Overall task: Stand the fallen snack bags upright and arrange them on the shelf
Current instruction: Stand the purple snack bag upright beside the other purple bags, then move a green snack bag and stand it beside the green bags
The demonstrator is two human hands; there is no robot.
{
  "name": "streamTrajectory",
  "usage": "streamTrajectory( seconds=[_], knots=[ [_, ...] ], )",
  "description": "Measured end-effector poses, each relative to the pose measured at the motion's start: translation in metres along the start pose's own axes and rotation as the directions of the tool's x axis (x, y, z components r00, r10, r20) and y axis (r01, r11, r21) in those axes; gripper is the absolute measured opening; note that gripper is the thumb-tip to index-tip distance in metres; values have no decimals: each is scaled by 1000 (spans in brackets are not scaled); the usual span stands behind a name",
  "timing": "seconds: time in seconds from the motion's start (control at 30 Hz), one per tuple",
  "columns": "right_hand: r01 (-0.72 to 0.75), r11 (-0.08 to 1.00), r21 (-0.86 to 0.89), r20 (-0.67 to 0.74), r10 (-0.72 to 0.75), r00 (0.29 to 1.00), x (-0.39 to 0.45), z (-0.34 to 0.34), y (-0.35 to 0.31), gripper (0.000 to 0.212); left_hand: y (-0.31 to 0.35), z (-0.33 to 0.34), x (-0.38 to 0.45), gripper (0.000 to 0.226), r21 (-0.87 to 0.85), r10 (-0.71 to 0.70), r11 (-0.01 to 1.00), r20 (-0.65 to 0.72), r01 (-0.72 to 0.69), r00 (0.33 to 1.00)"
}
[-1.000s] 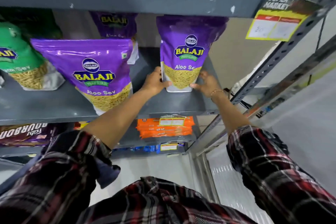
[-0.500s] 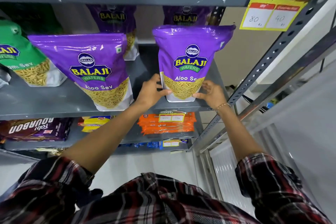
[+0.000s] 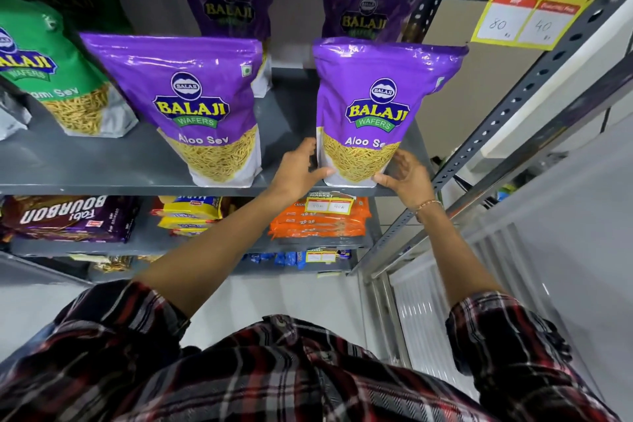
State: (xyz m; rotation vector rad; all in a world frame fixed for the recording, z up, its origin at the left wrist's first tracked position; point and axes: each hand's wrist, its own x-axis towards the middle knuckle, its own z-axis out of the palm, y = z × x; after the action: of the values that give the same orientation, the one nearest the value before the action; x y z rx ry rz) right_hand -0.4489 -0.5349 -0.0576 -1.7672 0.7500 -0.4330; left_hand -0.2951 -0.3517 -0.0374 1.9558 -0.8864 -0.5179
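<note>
"BALAJI WAFERS Aloo Sev" on right purple bag [image 3: 373,113] and on second purple bag [image 3: 191,110] left of it. "BALAJI WAFERS", partly cut off, on green bag [image 3: 41,62] farther left. "SUPER MARKET", "80", "40" on yellow tag [image 3: 537,7] up right. "BOURBON", upside down, on brown pack [image 3: 68,216] below left.

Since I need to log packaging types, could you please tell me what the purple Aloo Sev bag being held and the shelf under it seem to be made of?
The purple Aloo Sev bag looks like glossy plastic film: bright highlights and soft creases along its top. The shelf looks like grey-painted metal, probably steel: matte coat, chipped white in spots on the shelf above.
</note>
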Motion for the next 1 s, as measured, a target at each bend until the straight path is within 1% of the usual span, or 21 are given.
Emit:
streamTrajectory(
  seconds=[0.03, 0.07, 0.1, 0.13, 0.17, 0.2, 0.23, 0.27, 0.3, 0.37, 0.43, 0.47, 0.53, 0.6, 0.67, 0.7, 0.8, 0.87, 0.9, 0.97, 1.0],
  knots=[
    [11, 1000, -10, -41, -11, 999, -4, 0, 1, 71, -1, 0, -3, 66, 34, -5, 999, 2, 5, 1000],
    [17, 999, -38, -120, -22, 993, -8, 1, 1, 69, -4, -2, -7, 72, 44, -24, 999, -9, 24, 1000],
    [26, 997, -78, -221, -43, 974, -14, 3, 1, 61, -9, -5, -12, 75, 23, -51, 998, -21, 51, 998],
    [46, 992, -119, -322, -82, 943, -22, 9, 0, 47, -16, -10, -18, 70, -7, -68, 998, -21, 68, 997],
    [86, 985, -151, -399, -141, 906, -30, 19, -2, 32, -27, -18, -26, 60, -29, -62, 998, -6, 62, 998],
    [139, 975, -173, -443, -202, 873, -39, 34, -6, 20, -38, -26, -36, 46, -22, -38, 999, 20, 39, 999],
    [185, 966, -182, -454, -249, 856, -48, 55, -11, 14, -52, -37, -47, 30, -9, -19, 1000, 41, 19, 999],
    [209, 961, -180, -431, -268, 862, -57, 80, -16, 11, -66, -49, -58, 14, -3, -25, 1000, 43, 25, 999],
    [212, 963, -169, -381, -262, 887, -65, 109, -22, 9, -79, -65, -69, 4, -2, -33, 999, 24, 33, 999],
    [205, 966, -160, -250, -241, 938, -77, 171, -33, 8, -108, -103, -84, 12, -5, -83, 997, -44, 83, 996],
    [242, 953, -180, -116, -265, 957, -86, 233, -49, 11, -133, -148, -93, 13, -82, -167, 984, -120, 157, 979],
    [277, 939, -206, -60, -295, 954, -87, 261, -58, 13, -142, -172, -95, 12, -113, -192, 978, -158, 175, 969],
    [341, 911, -234, 16, -346, 938, -86, 312, -81, 13, -157, -219, -99, 10, -145, -185, 977, -207, 157, 961],
    [360, 909, -212, 95, -347, 933, -79, 353, -104, 12, -170, -261, -97, 12, -151, -164, 980, -225, 131, 960],
    [338, 922, -188, 169, -309, 936, -67, 387, -123, 9, -185, -297, -92, 16, -131, -161, 982, -239, 132, 958],
    [320, 929, -185, 182, -287, 940, -60, 397, -131, 8, -191, -309, -87, 20, -129, -170, 982, -255, 141, 952],
    [255, 947, -197, 127, -233, 964, -34, 426, -156, 10, -209, -353, -75, 24, -51, -170, 985, -313, 162, 934],
    [213, 955, -205, 118, -192, 974, -16, 437, -169, 15, -219, -375, -65, 17, 1, -163, 985, -341, 174, 926],
    [191, 958, -214, 117, -169, 979, -7, 441, -174, 19, -225, -384, -59, 13, -16, -166, 985, -351, 171, 922],
    [155, 961, -228, 109, -133, 985, 9, 447, -182, 31, -231, -400, -47, 33, -18, -169, 985, -343, 173, 924],
    [139, 958, -251, 111, -115, 987, 18, 450, -185, 40, -231, -407, -43, 32, -12, -192, 980, -332, 199, 924]
  ],
)
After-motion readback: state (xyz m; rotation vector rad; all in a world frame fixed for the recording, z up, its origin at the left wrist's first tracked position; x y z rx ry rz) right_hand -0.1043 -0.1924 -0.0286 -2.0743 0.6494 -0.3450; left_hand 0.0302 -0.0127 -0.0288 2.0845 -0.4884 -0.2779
